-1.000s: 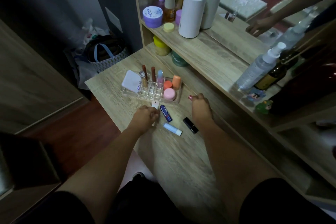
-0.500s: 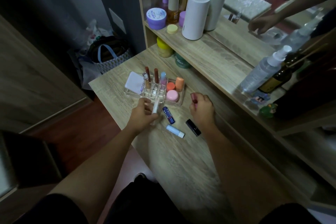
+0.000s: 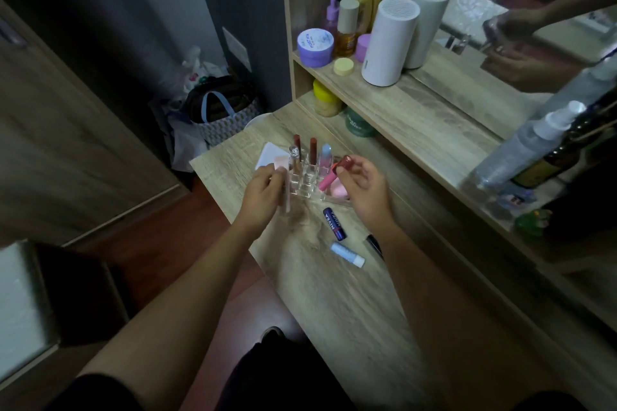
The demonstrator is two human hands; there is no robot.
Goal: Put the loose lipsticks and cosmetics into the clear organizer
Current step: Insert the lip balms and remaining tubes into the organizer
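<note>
The clear organizer [image 3: 305, 182] stands on the wooden table with several lipsticks upright in its slots and a pink jar [image 3: 339, 191] in its right part. My left hand [image 3: 262, 195] grips a pale pink tube [image 3: 283, 182] at the organizer's left side. My right hand [image 3: 365, 188] holds a red-and-pink lipstick [image 3: 334, 173] slanted over the organizer's right part. Loose on the table lie a dark blue Nivea stick [image 3: 335, 223], a light blue stick [image 3: 347, 254] and a black lipstick [image 3: 374, 243], partly hidden by my right forearm.
A white flat case [image 3: 268, 153] leans at the organizer's left. The shelf behind holds a white cylinder [image 3: 389, 42], a purple jar [image 3: 315, 47] and bottles. A spray bottle [image 3: 524, 147] stands on the right. A mirror reflects my hands. A bag [image 3: 220, 113] sits on the floor.
Both hands rose from the table to the organizer. My left hand carried the pale tube to its left side. My right hand lifted the red-and-pink lipstick over its right part.
</note>
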